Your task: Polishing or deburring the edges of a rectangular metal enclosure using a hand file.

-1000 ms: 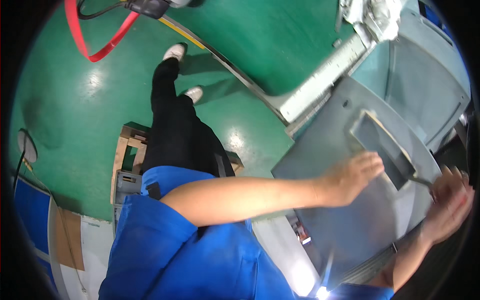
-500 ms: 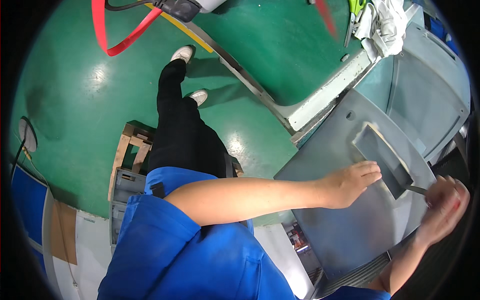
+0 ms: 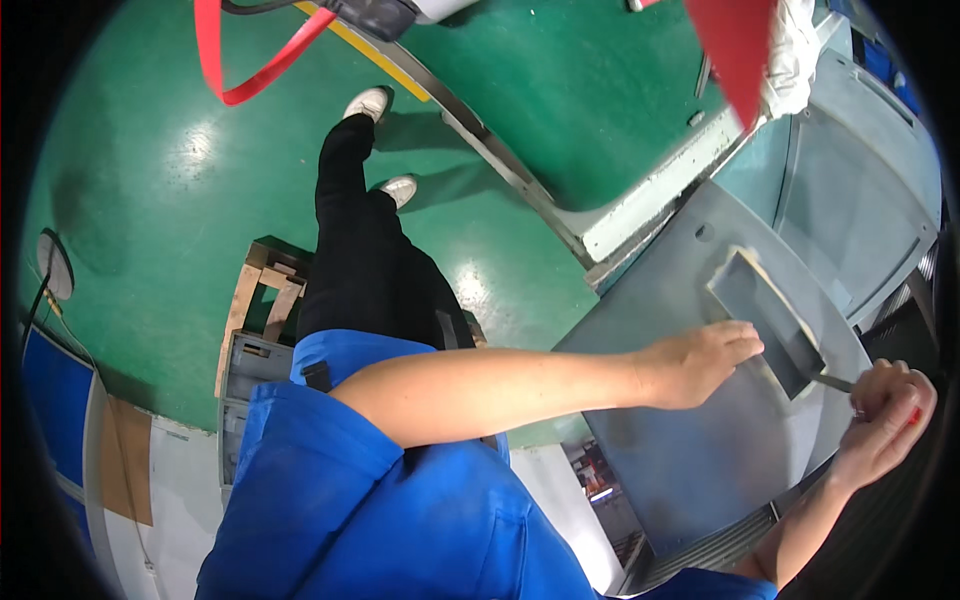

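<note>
A large smooth grey panel (image 3: 680, 470) lies tilted at the right, with a long rectangular recess (image 3: 765, 310) bordered by pale sanded-looking edges. My left hand (image 3: 700, 365) rests on the panel. Its fingers are bent and pressed together, with the tips at the recess's left edge; the thumb is mostly hidden. At the far right, my right hand (image 3: 885, 420) is closed around a thin, flat, grey strip-like tool (image 3: 832, 382). The tool's free end reaches the lower right corner of the recess. A red mark shows on that hand.
Another grey moulded panel (image 3: 850, 180) stands behind. A white frame (image 3: 660, 190) runs along the near panel's far side, with crumpled white cloth (image 3: 795, 60) on it. Red straps (image 3: 735, 50) hang at the top. A wooden pallet (image 3: 245, 310) and grey crate (image 3: 255, 365) lie left.
The right hand has shifted slightly left with the tool. The left hand has barely moved. The red strap at the top right has swung into view over the cloth and scissors.
</note>
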Demonstrator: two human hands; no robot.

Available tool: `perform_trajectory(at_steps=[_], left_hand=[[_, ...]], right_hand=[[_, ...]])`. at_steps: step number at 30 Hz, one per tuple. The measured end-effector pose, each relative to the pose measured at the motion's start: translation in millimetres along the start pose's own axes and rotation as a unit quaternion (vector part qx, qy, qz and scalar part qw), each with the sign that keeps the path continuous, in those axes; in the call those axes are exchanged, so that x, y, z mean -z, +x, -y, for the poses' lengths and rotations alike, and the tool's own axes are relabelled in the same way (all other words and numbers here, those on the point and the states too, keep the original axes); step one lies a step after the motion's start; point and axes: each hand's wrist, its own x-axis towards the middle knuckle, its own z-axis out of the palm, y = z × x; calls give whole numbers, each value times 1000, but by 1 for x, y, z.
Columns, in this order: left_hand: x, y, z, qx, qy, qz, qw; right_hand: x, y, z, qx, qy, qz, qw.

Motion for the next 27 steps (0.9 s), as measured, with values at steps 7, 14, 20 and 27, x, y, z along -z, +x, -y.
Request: perform_trajectory(at_steps=[7,14,20,27], left_hand=[[-1,-3,-5,30,-14,7,999],[3,-1,-8,34,-7,10,999],[4,3,1,10,-6,-8,1000],[0,0,-2,9,5,-9,1000]], right_hand=[[-9,2,4,-3,-50,-73,996],[-6,-10,12,-15,7,-23,1000],[-13,-21,13,43,-28,-1,999],[21,8,3,-23,40,-64,997]])
